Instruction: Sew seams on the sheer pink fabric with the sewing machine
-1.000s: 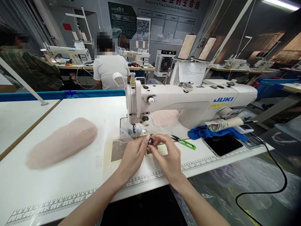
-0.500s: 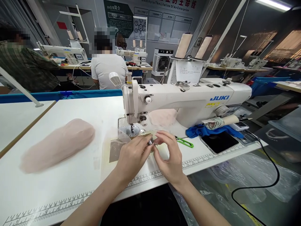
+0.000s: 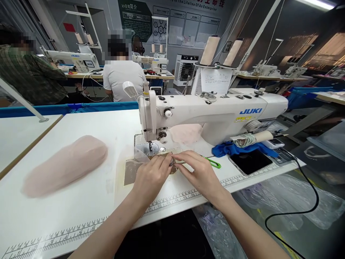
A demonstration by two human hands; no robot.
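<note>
My left hand (image 3: 151, 175) is closed around a small, shiny metal bobbin case (image 3: 171, 162), just in front of the sewing machine (image 3: 199, 111). From the other side, my right hand (image 3: 201, 172) pinches at the same piece with thumb and forefinger; whether a thread is between those fingertips is too small to see. Both hands hover over the machine bed near a brownish metal plate (image 3: 129, 172), partly behind my left hand. The presser foot and needle area (image 3: 150, 146) lies a little beyond my fingers.
Pinkish sheer fabric (image 3: 67, 165) lies on the left of the white table (image 3: 88, 212). Green thread snips (image 3: 214, 163), a phone (image 3: 250, 162) and a blue cloth (image 3: 229, 149) are at right. Two co-workers sit beyond the table; thread cones (image 3: 210, 50) stand behind the machine.
My right hand has turned flatter, its forearm swung right, and its fingers have closed in on the bobbin case. My left hand has hardly moved.
</note>
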